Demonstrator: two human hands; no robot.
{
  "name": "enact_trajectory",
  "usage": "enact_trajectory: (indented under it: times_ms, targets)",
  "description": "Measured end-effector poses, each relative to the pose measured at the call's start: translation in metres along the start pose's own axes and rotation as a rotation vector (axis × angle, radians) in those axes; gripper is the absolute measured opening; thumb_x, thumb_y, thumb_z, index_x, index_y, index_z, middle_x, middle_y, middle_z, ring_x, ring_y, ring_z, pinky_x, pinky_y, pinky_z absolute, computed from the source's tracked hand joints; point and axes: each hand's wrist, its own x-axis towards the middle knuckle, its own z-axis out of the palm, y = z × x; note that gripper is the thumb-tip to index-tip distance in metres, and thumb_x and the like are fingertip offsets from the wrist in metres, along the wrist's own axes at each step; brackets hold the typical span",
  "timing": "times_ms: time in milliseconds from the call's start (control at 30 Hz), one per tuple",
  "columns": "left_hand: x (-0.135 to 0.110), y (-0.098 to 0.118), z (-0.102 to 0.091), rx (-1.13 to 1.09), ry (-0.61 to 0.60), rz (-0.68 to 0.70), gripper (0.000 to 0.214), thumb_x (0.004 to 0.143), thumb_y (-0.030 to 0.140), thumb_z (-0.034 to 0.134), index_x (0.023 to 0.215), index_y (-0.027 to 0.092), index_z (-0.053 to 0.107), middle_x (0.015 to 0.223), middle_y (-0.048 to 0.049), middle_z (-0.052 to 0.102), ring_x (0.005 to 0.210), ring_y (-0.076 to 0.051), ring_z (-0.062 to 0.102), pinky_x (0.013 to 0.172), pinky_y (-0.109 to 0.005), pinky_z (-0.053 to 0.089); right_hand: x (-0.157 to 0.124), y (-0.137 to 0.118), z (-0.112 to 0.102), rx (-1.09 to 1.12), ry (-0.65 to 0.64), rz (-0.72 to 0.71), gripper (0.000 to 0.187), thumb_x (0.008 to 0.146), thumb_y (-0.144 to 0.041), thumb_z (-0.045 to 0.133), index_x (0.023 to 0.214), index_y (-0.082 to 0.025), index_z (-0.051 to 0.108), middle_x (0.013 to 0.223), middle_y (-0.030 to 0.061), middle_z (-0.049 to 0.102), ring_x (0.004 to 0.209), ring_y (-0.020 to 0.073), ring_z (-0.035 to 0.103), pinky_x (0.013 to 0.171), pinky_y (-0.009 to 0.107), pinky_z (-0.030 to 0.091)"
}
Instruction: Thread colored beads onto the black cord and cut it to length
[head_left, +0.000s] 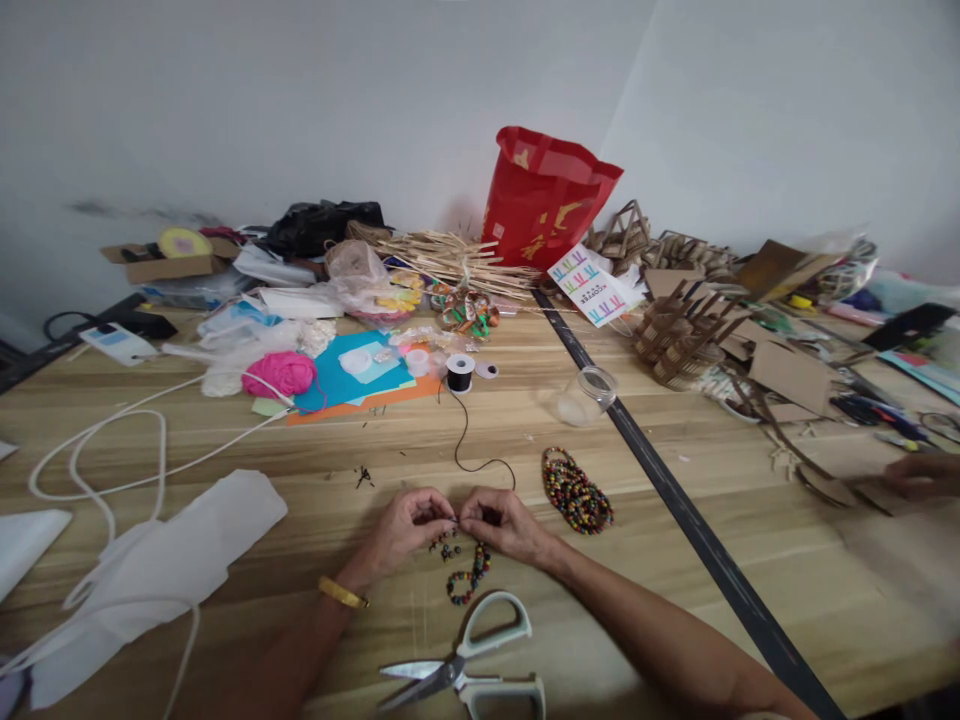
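My left hand [418, 518] and my right hand [501, 522] meet fingertip to fingertip just above the table, both pinched closed. A short strand of multicoloured beads [469, 584] trails from under my right hand onto the wood. The black cord [480, 470] runs from a spool [460, 373] to behind my right hand. What sits between my left fingertips is too small to name. Several loose dark beads [448, 550] lie below the fingers. White-handled scissors [480, 668] rest with blades apart, nearest me. To the right lies a coiled heap of beaded strings [576, 492].
A clear jar [589, 395] stands beside the black strip [675, 490] across the table. Pink yarn [280, 375], blue paper [330, 370] and a red bag [547, 200] are farther back. White cable [161, 450] loops at left. Another person's hand [922, 475] is at far right.
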Motion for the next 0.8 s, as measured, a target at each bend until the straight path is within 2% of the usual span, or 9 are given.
enact_trajectory:
  times_ms: [800]
  targets:
    - [-0.0011, 0.0015, 0.0001, 0.024, -0.010, -0.005, 0.010, 0.066, 0.021, 0.068, 0.069, 0.014, 0.063, 0.063, 0.0005, 0.059, 0.060, -0.012, 0.052, 0.056, -0.022, 0.041, -0.0007, 0.0024, 0.0002, -0.005, 0.003, 0.007, 0.026, 0.079, -0.037, 0.061, 0.072, -0.012, 0.061, 0.064, -0.0002, 0.051, 0.057, 0.0091, 0.043, 0.054, 0.020, 0.035]
